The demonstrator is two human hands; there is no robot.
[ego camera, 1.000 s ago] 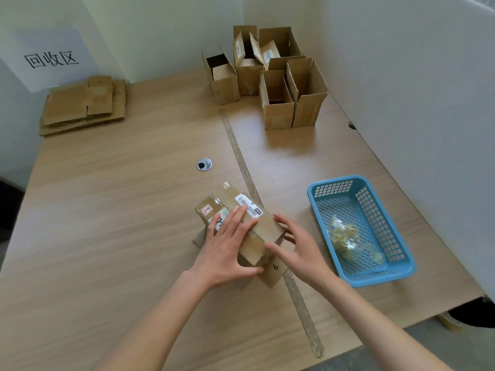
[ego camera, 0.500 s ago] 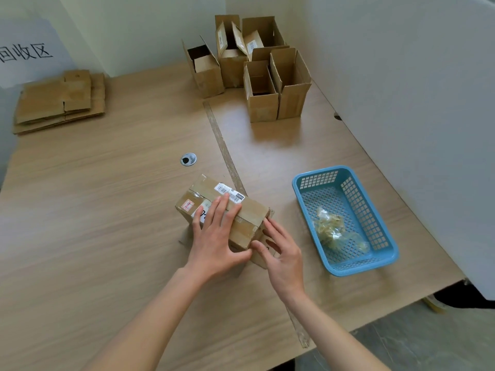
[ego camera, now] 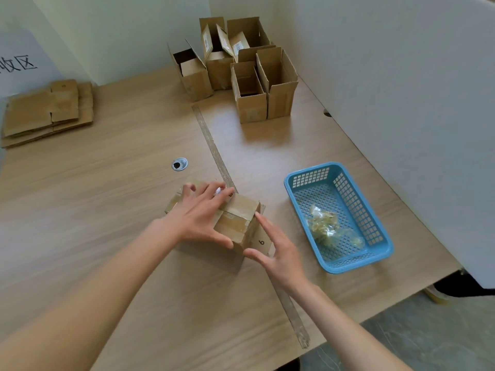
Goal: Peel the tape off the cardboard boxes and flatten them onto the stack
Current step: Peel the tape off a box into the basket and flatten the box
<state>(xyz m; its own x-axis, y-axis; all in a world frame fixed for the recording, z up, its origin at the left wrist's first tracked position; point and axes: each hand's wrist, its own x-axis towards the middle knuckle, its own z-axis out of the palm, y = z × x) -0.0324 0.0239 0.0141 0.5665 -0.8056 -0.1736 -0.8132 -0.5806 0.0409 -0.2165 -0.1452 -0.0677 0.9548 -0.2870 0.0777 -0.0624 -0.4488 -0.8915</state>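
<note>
Pressing down on a taped cardboard box point(ego camera: 235, 223) at the centre of the frame, on the worktop point(ego camera: 107, 210): left hand point(ego camera: 199, 216) spread flat across the box top, fingers straight, thumb hooked over the near edge, pinching nothing. Right hand point(ego camera: 278, 253) just right of the box, fingers straight and relaxed, fingertips touching the box's right end face near a handwritten mark, gripping nothing. Long axis of the box running from centre-left of the frame down toward lower right, so the taped seam along the top lies under and just beyond the left hand, and the tape end at the right face sits nearest the right hand; likely the better one to start the peel. Flattened stack point(ego camera: 48, 111) lying far off at upper left, well apart from the box, on the left hand's side. Blue basket point(ego camera: 383, 236) at right centre, holding crumpled tape point(ego camera: 326, 228), near the right hand. Open boxes point(ego camera: 241, 70) standing at top centre. Nothing standing between box and stack except a round grommet point(ego camera: 179, 164) set in the worktop.
</note>
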